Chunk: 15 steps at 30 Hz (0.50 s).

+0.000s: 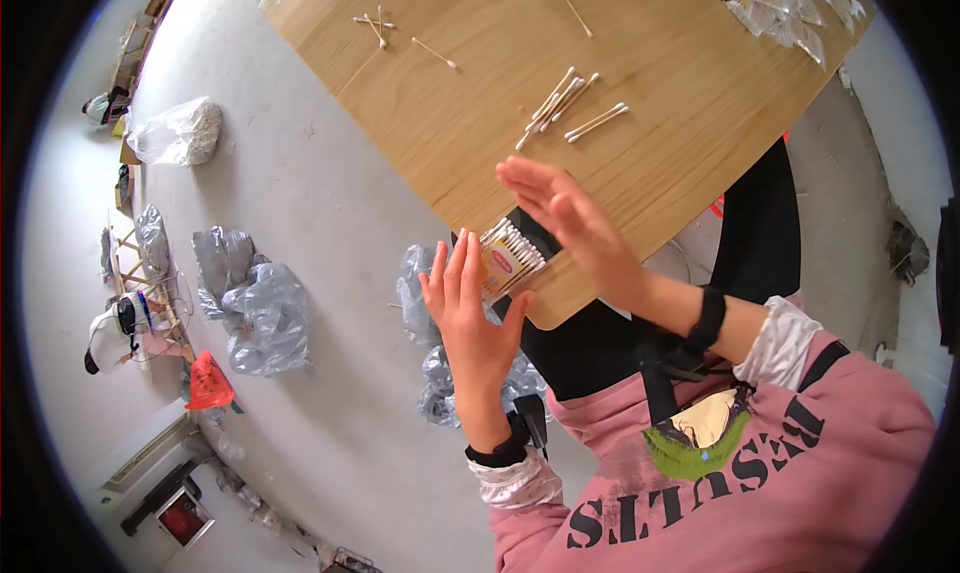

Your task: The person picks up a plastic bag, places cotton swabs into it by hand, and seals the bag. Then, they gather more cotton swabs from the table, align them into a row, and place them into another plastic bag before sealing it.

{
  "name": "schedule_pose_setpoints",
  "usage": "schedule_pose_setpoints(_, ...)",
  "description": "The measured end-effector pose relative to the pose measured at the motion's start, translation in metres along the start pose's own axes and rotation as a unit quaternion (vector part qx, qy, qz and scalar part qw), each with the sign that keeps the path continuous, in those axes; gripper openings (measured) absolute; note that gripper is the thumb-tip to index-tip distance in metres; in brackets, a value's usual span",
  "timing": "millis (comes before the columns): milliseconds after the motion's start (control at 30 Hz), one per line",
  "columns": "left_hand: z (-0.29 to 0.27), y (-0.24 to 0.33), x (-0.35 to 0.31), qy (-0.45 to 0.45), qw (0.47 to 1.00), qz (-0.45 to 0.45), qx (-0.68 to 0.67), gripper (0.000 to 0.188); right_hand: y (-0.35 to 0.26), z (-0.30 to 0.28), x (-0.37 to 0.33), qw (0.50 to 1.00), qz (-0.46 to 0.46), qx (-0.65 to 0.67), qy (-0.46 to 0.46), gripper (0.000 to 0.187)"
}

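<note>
A clear pack of cotton swabs (502,260) with a yellow and pink label lies at the table's near corner, white tips showing along its upper right side. My left hand (468,318) grips it from the left, fingers along one side and thumb at the lower end. Fingers stretched and nothing held, my right hand (585,228) hovers just right of the pack. Between hand and pack, a black object (536,231) shows partly; its kind is unclear. Beyond my hands, loose cotton swabs (560,103) lie in a small bunch, with a pair of swabs (597,123) beside them.
More loose swabs (378,25) lie across the wooden table (670,143). Filled clear packs (785,8) are heaped at its far right. Grey plastic bags (262,308) rest on the floor to the left, near a red bag (209,381). A filled clear bag (185,133) stands farther off.
</note>
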<state>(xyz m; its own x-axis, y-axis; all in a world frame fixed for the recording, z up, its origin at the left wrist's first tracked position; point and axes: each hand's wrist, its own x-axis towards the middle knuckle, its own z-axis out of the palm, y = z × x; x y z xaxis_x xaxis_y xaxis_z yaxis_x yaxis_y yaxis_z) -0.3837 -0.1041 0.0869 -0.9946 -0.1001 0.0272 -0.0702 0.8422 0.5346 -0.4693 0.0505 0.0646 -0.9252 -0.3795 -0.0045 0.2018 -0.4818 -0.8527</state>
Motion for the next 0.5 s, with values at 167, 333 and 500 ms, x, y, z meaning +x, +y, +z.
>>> schedule_pose_setpoints(167, 0.001, -0.009, 0.008, 0.003, 1.000, 0.018, 0.007, 0.083, 0.028, 0.031, -0.010, 0.999, 0.021, -0.045, 0.004, 0.077)
schedule_pose_setpoints(333, 0.001, -0.002, 0.008, 0.009, 1.000, -0.001, 0.003, 0.076, 0.030, 0.024, -0.005, 1.000, 0.025, 0.000, 0.003, 0.062)
schedule_pose_setpoints(500, 0.015, 0.032, 0.014, 0.083, 0.995, 0.036, -0.030, 0.071, -0.028, -0.053, 0.058, 0.804, -0.212, -0.549, -0.087, 0.069)
